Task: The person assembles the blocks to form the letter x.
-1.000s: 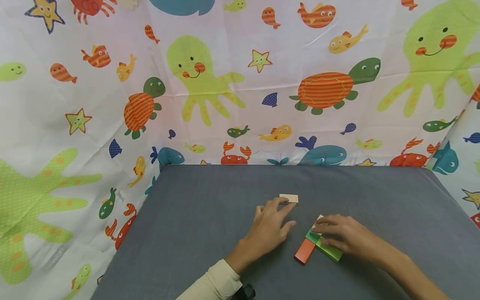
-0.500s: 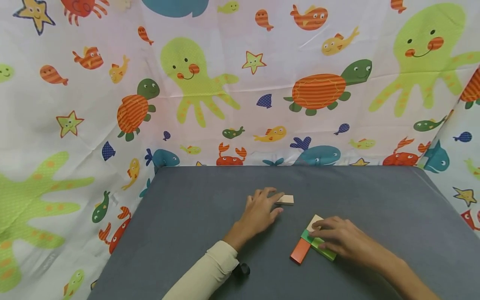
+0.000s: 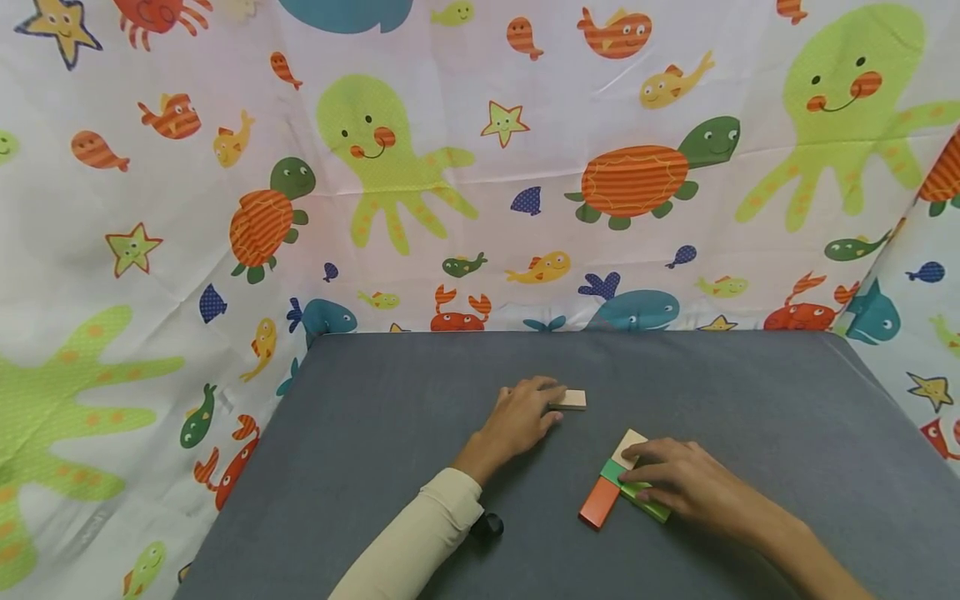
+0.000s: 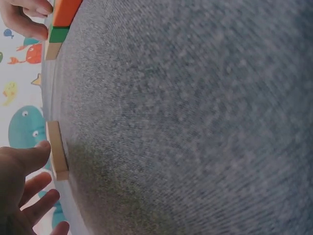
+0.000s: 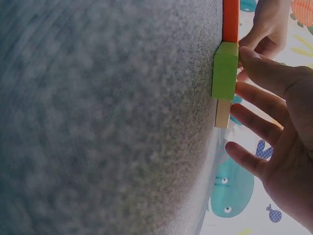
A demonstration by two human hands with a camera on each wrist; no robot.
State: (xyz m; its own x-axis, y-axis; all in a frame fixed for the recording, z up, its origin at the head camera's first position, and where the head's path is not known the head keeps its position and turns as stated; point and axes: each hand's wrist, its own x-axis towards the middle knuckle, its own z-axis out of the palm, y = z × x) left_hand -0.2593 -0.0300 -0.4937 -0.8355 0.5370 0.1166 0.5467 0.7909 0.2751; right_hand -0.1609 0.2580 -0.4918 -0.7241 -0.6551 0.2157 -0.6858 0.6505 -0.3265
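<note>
A plain wooden block lies flat on the grey cloth. My left hand is at its left end, fingers spread and loosely bent; the thumb tip overlaps the block's edge in the left wrist view, and touch is hard to tell. Nearer me lies a group of touching blocks: an orange block, a small green block, a second plain wooden block and a light green block angled off to the right. My right hand hovers over or lightly touches this group, its fingers extended and partly hiding the light green block.
The grey cloth-covered table spreads around the blocks. A curtain printed with sea animals stands behind and to the sides. A small black object shows under the left sleeve.
The left hand has drawn back to the left, uncovering more of the far wooden block. The right hand has shifted slightly, showing more of the near wooden block. The view has turned slightly right.
</note>
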